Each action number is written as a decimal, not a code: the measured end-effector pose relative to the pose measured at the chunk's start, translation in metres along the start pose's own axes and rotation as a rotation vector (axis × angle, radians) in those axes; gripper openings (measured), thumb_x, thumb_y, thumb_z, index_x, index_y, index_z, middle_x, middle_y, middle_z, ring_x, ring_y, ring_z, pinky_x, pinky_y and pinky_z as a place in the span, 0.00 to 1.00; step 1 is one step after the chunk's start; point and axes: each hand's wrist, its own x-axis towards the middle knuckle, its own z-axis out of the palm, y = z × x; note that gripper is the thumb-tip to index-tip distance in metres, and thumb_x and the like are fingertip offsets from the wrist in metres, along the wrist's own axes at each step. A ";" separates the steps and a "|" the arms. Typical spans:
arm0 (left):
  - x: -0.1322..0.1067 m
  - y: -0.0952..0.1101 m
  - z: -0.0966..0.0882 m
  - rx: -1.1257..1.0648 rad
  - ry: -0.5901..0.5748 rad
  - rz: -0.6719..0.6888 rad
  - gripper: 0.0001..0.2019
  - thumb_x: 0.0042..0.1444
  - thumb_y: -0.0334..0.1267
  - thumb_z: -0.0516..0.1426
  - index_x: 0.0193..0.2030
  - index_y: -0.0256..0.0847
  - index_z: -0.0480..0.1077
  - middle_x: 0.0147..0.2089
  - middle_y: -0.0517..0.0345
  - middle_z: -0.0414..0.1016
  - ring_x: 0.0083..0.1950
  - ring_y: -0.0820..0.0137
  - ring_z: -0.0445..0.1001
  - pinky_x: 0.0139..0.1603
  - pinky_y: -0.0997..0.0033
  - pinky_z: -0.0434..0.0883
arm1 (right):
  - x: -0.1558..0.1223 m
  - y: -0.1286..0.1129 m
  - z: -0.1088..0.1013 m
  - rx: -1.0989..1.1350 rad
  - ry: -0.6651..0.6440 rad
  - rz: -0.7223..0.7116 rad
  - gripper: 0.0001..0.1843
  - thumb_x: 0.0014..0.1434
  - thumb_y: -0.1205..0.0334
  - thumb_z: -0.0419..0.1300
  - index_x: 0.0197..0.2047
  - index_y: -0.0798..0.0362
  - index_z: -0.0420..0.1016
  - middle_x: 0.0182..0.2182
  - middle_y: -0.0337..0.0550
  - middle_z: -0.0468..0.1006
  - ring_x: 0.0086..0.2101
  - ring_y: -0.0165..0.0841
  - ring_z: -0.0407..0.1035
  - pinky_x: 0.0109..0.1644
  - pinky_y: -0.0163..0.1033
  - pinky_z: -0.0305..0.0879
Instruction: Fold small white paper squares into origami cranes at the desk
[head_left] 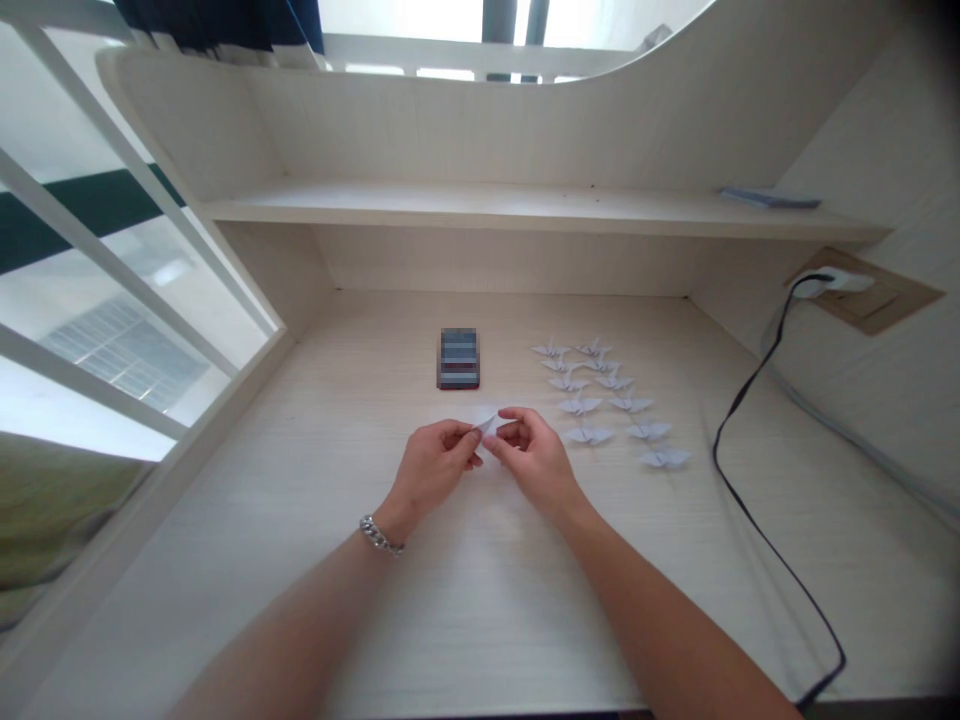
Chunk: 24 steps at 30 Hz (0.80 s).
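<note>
Paper piece (487,424), small and white, sits pinched between both hands just above the worktop (480,600), mid-scene, a bit nearer than the phone (457,358). Left hand (433,462) grip: thumb + forefinger closed on the paper's left edge. Right hand (534,458) grip: fingertips closed on its right side, other fingers curled under. Both grips are clenched on the paper, neither is released.

Step in hand, as I read it: mid-fold on another crane. The piece is partly folded to a point and has no wings or neck showing yet. Exact fold is too small to tell.

Next move prob. calls for a firm hold w/ one hand while the other creases. It needs fine fingertip work w/ edges lined up, and the paper kept from slipping.

Count:
- Finished paper cranes (589,435): 11, right of the hands, in 2 cols running near to far. Left col. has 5, right col. 6.
- Paper in hand: 1.
- Phone: 1, far side of the hands, flat.
- Black cable (750,510): 1, at right, running to a wall socket (862,290).
- Bracelet (381,537): 1, on the left wrist.
</note>
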 end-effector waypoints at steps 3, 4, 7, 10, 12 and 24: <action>0.000 -0.001 0.001 -0.025 0.024 0.004 0.15 0.53 0.46 0.53 0.32 0.35 0.72 0.26 0.54 0.75 0.28 0.71 0.73 0.29 0.74 0.71 | -0.003 0.001 0.005 -0.054 -0.004 -0.008 0.28 0.45 0.60 0.64 0.49 0.54 0.64 0.31 0.43 0.75 0.29 0.32 0.70 0.33 0.36 0.68; 0.000 -0.001 0.001 -0.024 0.026 0.001 0.14 0.53 0.46 0.54 0.32 0.35 0.72 0.26 0.54 0.75 0.27 0.71 0.73 0.29 0.74 0.71 | -0.003 0.001 0.005 -0.066 -0.003 -0.009 0.27 0.45 0.61 0.64 0.50 0.54 0.64 0.32 0.43 0.75 0.29 0.32 0.70 0.33 0.36 0.68; -0.001 0.000 0.002 -0.016 0.021 -0.014 0.14 0.52 0.46 0.54 0.33 0.36 0.72 0.27 0.55 0.75 0.27 0.71 0.74 0.28 0.74 0.71 | -0.002 0.002 0.004 -0.115 -0.001 -0.039 0.22 0.48 0.60 0.62 0.48 0.56 0.67 0.32 0.45 0.76 0.31 0.33 0.71 0.34 0.36 0.68; -0.002 0.000 0.003 -0.026 0.014 -0.024 0.14 0.52 0.46 0.54 0.33 0.36 0.72 0.27 0.55 0.75 0.28 0.70 0.74 0.29 0.73 0.71 | -0.003 0.001 0.003 -0.185 -0.036 -0.104 0.16 0.53 0.60 0.58 0.45 0.55 0.71 0.33 0.46 0.77 0.32 0.33 0.71 0.37 0.36 0.66; -0.002 -0.001 0.003 -0.031 0.011 -0.030 0.14 0.52 0.47 0.54 0.32 0.36 0.71 0.27 0.55 0.75 0.28 0.70 0.74 0.29 0.73 0.71 | -0.003 0.000 0.002 -0.249 -0.044 -0.137 0.15 0.56 0.59 0.54 0.45 0.55 0.72 0.31 0.44 0.77 0.30 0.33 0.71 0.36 0.36 0.65; 0.005 -0.002 -0.003 -0.315 -0.038 -0.149 0.14 0.50 0.45 0.57 0.33 0.33 0.71 0.28 0.55 0.74 0.26 0.74 0.70 0.27 0.75 0.67 | 0.000 0.007 0.011 0.297 -0.131 0.326 0.16 0.52 0.49 0.56 0.32 0.56 0.70 0.21 0.40 0.72 0.20 0.29 0.66 0.25 0.34 0.64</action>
